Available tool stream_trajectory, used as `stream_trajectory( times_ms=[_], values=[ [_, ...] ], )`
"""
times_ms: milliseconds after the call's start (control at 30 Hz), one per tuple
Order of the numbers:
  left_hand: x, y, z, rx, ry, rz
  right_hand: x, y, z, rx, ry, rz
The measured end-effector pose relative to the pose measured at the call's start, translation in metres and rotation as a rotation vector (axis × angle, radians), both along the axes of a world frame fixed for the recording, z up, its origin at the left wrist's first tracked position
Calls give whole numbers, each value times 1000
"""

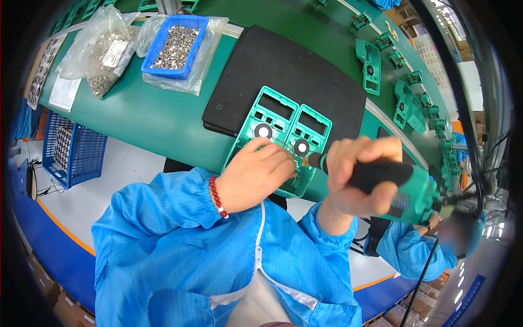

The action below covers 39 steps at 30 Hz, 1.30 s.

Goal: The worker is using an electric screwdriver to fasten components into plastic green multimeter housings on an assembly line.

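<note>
Two green plastic housings lie side by side near the bench's front edge. Each carries a round black speaker with a white centre, below a rectangular window. My left hand, with a red beaded bracelet at the wrist, presses bent fingers onto the housings' lower part; its fingertips partly hide what lies under them. My right hand is wrapped round a green and black electric screwdriver. The tool lies almost level, its tip pointing left at the right housing, just beside my left fingertips. Whether the tip touches a screw cannot be made out.
A black mat lies under and behind the housings. To the left are a blue tray of small metal screws and a plastic bag of similar parts. More housings line the far green surface. A co-worker sits at the right.
</note>
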<state>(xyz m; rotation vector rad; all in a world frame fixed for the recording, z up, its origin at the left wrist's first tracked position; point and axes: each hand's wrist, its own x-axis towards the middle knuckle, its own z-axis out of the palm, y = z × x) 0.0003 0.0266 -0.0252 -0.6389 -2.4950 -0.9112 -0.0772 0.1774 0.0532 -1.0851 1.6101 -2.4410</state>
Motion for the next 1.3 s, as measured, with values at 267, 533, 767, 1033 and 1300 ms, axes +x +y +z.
stream_trajectory(
  times_ms=[267,533,767,1033,1300],
  values=[
    [2,-1,0,37,113,115,23,8,4,-107,13,131],
    [8,-2,10,26,94,55,25,9,5,-99,-8,141],
    [7,-5,10,-6,125,75,23,1,4,-80,31,169],
    [4,6,2,35,135,70,26,1,6,56,50,155],
    [-45,-70,28,-74,214,179,15,10,4,66,61,-127]
  ],
)
